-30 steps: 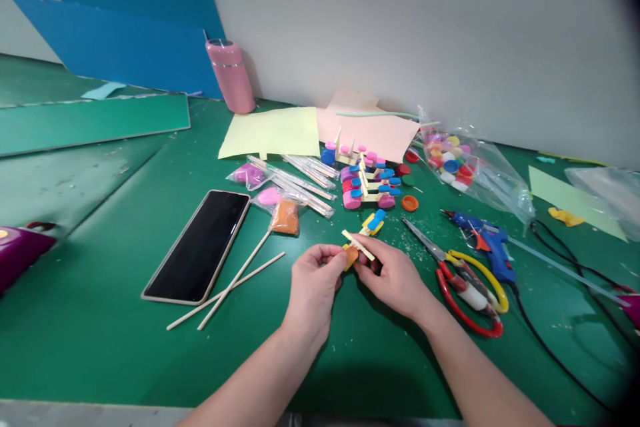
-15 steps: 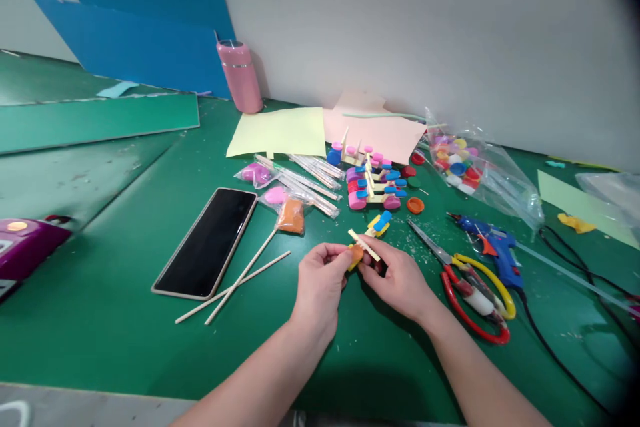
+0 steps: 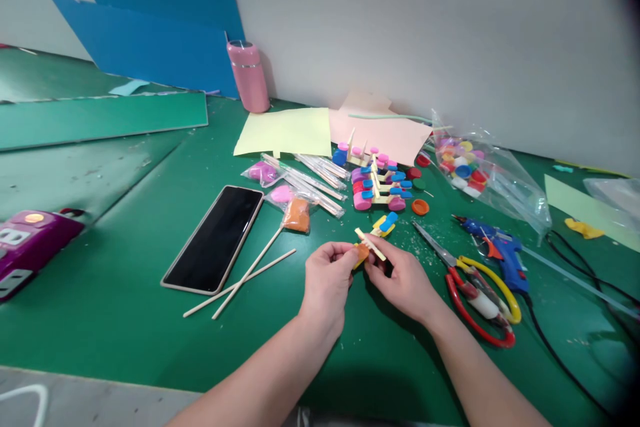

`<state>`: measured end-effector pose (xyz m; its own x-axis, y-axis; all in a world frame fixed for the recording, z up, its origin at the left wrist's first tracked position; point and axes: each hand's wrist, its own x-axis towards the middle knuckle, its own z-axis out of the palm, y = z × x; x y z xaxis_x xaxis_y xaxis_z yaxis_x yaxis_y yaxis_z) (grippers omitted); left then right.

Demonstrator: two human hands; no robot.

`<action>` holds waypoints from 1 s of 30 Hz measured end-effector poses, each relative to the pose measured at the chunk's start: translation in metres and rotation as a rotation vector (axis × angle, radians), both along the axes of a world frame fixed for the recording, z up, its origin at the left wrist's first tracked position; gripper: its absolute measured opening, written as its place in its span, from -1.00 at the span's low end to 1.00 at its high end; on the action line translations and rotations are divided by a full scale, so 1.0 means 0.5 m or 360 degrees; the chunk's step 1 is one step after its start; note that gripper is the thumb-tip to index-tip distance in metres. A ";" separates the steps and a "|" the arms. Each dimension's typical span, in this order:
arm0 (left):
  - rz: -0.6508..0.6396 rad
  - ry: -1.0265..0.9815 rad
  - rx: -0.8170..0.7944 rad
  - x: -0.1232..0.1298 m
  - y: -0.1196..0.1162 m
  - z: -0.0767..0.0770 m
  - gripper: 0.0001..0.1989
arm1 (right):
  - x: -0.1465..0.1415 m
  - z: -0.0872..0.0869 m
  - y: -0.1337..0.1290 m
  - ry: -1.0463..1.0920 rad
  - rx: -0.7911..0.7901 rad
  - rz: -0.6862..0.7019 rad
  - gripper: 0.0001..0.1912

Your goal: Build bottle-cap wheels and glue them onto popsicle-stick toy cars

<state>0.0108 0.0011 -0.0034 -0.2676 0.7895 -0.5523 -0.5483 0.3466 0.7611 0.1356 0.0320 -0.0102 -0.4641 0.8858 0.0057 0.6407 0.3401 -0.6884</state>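
Between both hands is a small craft model (image 3: 371, 245) of pale notched sticks, with yellow and orange rounded pieces and a blue piece (image 3: 388, 222) at its far end. My left hand (image 3: 327, 280) pinches the orange piece (image 3: 361, 254) at the near end between thumb and fingers. My right hand (image 3: 406, 283) is closed around the model's right side, its fingertips partly hidden beneath the sticks. Just beyond stand several similar stick models (image 3: 381, 199) with pink, red, purple and blue pieces. An orange bottle cap (image 3: 421, 207) lies beside them.
Scissors (image 3: 470, 280) and a blue glue gun (image 3: 500, 250) with its cord lie right. Left are a phone (image 3: 213, 240), crossed thin sticks (image 3: 253, 277) and orange clay in a wrapper (image 3: 297, 215). Behind are a bag of caps (image 3: 465, 167), wrapped sticks (image 3: 313, 183) and a pink bottle (image 3: 249, 80).
The whole view has shifted, so everything appears slightly farther right. Both hands keep the same hold on the model, with hardly any movement.
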 end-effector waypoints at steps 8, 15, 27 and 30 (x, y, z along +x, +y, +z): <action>-0.0036 0.0032 0.0002 -0.001 -0.001 -0.002 -0.83 | 0.006 -0.001 -0.003 0.0255 -0.0094 -0.0016 -0.58; -0.0074 0.0032 0.0049 -0.003 -0.004 -0.004 -0.81 | 0.001 -0.007 -0.011 0.0313 -0.0075 -0.0070 -0.65; -0.0270 0.0635 0.0310 -0.015 -0.024 -0.019 -0.65 | -0.004 -0.005 -0.009 0.0360 -0.0078 -0.0104 -0.67; -0.0390 0.1039 0.0364 -0.018 -0.021 -0.026 -0.67 | -0.002 -0.010 -0.008 0.0369 -0.0066 -0.0106 -0.63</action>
